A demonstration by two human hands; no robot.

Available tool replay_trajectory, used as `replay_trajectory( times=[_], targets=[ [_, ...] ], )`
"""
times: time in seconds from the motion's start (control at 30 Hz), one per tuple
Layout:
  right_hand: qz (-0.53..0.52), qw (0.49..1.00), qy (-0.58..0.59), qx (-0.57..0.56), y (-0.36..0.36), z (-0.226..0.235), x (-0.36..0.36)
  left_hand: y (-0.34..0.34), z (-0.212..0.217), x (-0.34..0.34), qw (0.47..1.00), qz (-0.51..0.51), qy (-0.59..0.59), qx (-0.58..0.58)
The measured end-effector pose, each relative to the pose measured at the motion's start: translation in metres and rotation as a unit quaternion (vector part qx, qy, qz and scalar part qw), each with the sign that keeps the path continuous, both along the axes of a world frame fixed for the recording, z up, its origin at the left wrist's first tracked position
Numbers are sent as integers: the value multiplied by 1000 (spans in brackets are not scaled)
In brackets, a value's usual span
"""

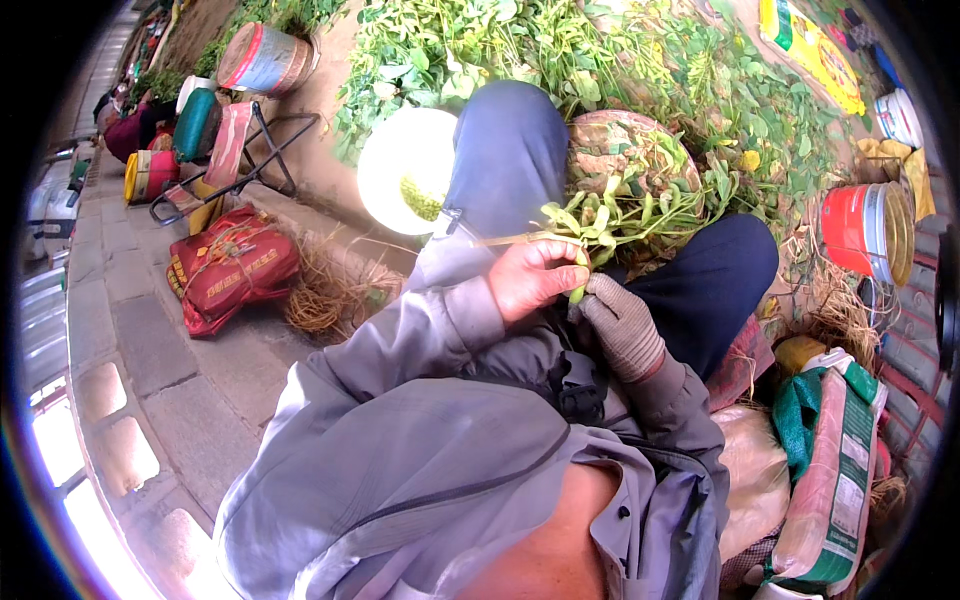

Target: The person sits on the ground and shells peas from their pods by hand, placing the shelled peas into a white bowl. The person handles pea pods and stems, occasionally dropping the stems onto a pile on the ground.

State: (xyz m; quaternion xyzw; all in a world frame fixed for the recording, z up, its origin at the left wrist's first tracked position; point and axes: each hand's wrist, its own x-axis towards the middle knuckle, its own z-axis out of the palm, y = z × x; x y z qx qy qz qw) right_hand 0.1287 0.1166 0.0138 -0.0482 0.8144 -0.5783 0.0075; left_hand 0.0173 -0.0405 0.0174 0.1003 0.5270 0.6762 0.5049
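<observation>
Hands meet at centre frame, over your lap. Your left hand (532, 280) is bare, fingers closed on a green pod (577, 291) and the stems just above it. Your right hand (622, 325) wears a grey knit glove, curled shut just right of the pod, touching it; whether it actually grips the pod, you can't tell from this view. Pod hangs from a leafy plant bunch (625, 210) that lies across your knees, stems pointing left, leaves spreading right and far. Behind the bunch sits a round woven basket (640, 140). Big pile of green plants (600, 60) fills the far side. White bowl (395, 160) is just left of your left knee, some greens in it. Red bag (235, 265) lies on the pavement far left, folding stool (240, 150) beyond it. Red tin (865, 230) is at right, printed sack (830, 480) near right.
</observation>
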Motion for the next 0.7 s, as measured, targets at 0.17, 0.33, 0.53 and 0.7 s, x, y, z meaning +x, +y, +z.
replay_trajectory(
  times=[0.17,0.33,0.53,0.7],
  targets=[
    [5,999,10,-36,2,1,-3,4,-3,0,999,23,24,13],
    [38,993,101,53,7,-4,-5,0,-3,-2,999,2,-39,-18],
    [27,990,-84,-113,5,18,-7,-2,10,-19,972,-84,-218,14],
    [-34,959,-173,-224,2,7,-7,1,9,-12,992,-87,-93,-2]
  ],
)
